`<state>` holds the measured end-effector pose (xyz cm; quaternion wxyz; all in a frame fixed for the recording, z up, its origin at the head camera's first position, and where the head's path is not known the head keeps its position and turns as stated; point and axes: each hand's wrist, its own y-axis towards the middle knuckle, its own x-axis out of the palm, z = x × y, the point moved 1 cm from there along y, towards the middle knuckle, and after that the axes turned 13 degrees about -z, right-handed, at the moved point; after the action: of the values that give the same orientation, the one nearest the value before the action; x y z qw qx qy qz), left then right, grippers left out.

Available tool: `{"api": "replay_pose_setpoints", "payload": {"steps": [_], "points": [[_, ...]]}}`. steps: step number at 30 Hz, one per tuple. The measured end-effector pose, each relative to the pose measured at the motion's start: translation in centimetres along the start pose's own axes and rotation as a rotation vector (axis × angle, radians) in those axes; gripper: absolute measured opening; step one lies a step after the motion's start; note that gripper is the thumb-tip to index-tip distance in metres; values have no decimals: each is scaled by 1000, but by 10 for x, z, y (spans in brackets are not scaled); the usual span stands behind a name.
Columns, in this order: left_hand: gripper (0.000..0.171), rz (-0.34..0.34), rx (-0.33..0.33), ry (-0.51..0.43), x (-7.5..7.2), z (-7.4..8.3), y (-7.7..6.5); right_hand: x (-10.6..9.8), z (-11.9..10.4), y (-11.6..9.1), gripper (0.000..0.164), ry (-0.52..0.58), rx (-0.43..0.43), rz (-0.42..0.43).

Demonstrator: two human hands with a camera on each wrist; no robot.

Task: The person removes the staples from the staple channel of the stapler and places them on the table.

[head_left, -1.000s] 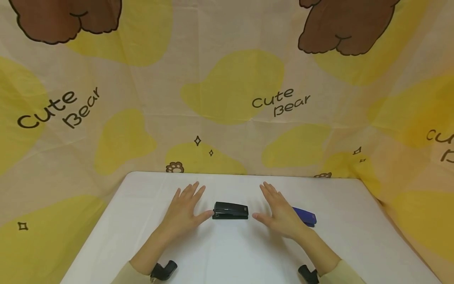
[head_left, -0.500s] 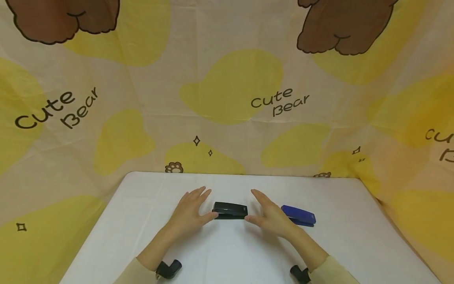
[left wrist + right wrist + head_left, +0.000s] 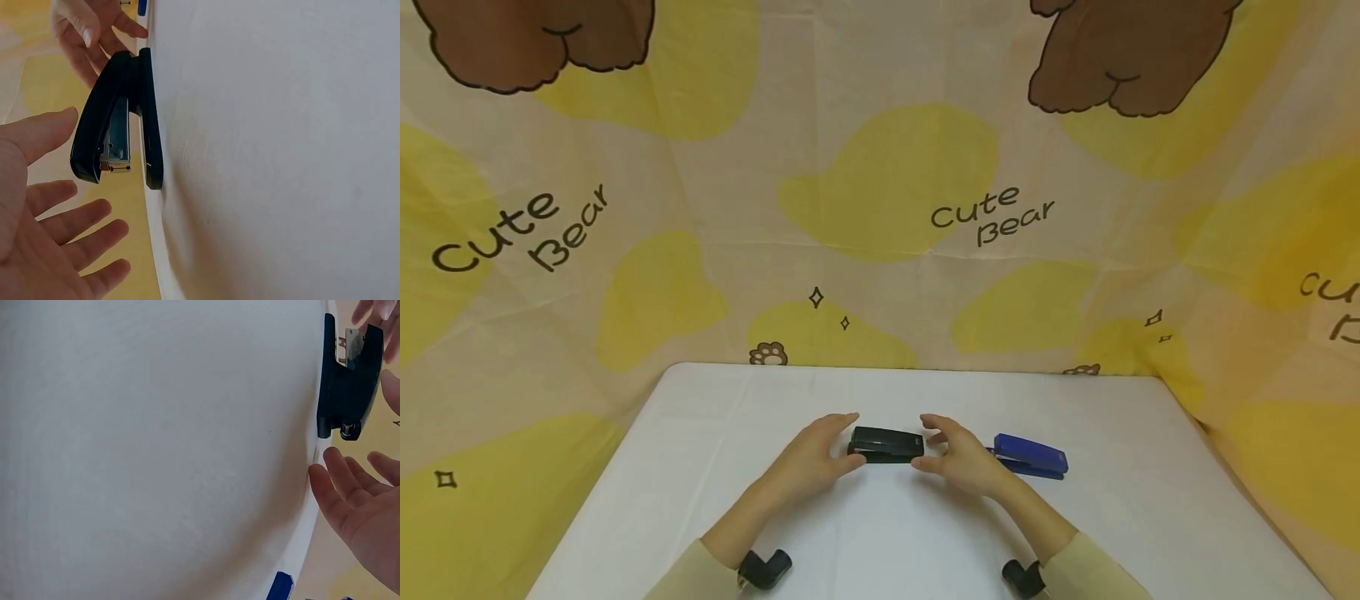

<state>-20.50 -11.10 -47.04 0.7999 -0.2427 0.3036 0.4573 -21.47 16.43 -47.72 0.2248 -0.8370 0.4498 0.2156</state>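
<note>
A black stapler [image 3: 887, 444] lies lengthwise across the middle of the white table, its front end to the left. In the left wrist view the top arm of the black stapler [image 3: 100, 119] stands apart from its base. My left hand [image 3: 808, 454] is at its left end, fingers spread and loosely bent, holding nothing. At its right end my right hand [image 3: 966, 458] has relaxed, slightly bent fingers, also holding nothing. In the right wrist view a gap shows between the right hand [image 3: 369, 519] and the black stapler [image 3: 350, 381].
A blue stapler [image 3: 1030, 455] lies just right of my right hand. The white table [image 3: 880, 533] ends at a patterned cloth backdrop [image 3: 880, 183] behind it. Black wrist cameras [image 3: 765, 569] sit below both hands.
Both hands have come inward and down toward the black stapler's ends, their fingers bending more. More of the blue stapler shows now. Neither stapler has visibly moved on the table.
</note>
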Motion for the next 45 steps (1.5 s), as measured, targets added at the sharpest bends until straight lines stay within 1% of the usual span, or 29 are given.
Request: {"api": "replay_pose_setpoints", "payload": {"steps": [3,5,8,14,18,24,30,37,45], "points": [[66,-14,12,-59,1,1,2,0,2,2,73,28,-5,-9],[64,-15,21,-86,2,1,3,0,4,4,69,28,-17,-18],[58,-13,28,-101,3,1,4,0,7,7,61,28,-24,-30],[43,-8,38,-97,3,1,8,1,10,11,46,39,-15,-46],[36,-16,27,-135,2,1,9,1,10,10,38,34,-19,-41],[35,-35,13,-161,1,1,7,2,9,7,36,47,9,-51],[35,-52,17,-190,2,2,5,1,8,4,36,49,30,-66],[38,-83,38,-209,3,2,2,0,10,-1,36,58,13,-90],[40,-116,39,-225,4,6,-4,0,9,-10,35,49,10,-128]]}}
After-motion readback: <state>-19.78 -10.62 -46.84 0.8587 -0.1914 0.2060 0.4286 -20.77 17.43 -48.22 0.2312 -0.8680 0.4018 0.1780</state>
